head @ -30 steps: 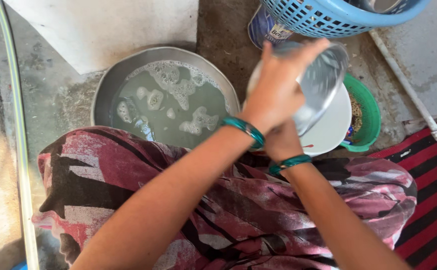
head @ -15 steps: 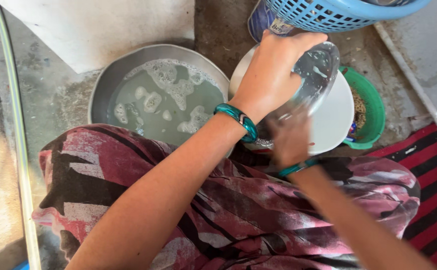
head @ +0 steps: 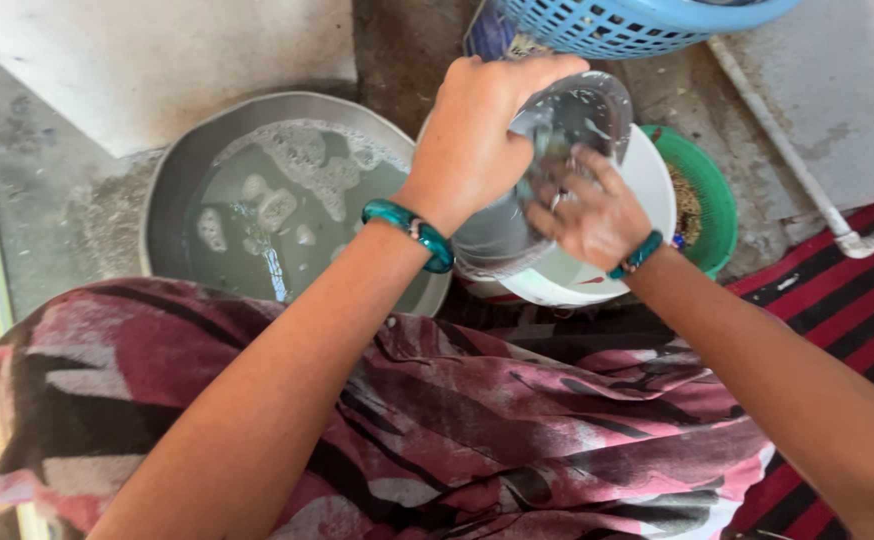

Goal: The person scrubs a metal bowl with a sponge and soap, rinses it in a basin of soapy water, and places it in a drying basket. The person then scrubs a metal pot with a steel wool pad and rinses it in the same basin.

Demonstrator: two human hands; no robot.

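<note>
Blue basket (head: 637,25), green strainer (head: 712,200), white pipe (head: 787,150), striped mat (head: 847,290).

One package only: a crumpled blue pouch (head: 492,32) at far centre, half hidden beneath the blue basket (head: 637,25).

Both hands work tight together over the white bowl (head: 647,175), with the blue basket (head: 637,25) hanging just above and beyond them, closing off the far side. To the right, the green strainer (head: 722,195) touches the bowl, and a white pipe (head: 792,160) runs past it. To the left, the grey basin (head: 172,190) of soapy water lies open. The lap blocks the near side.
</note>
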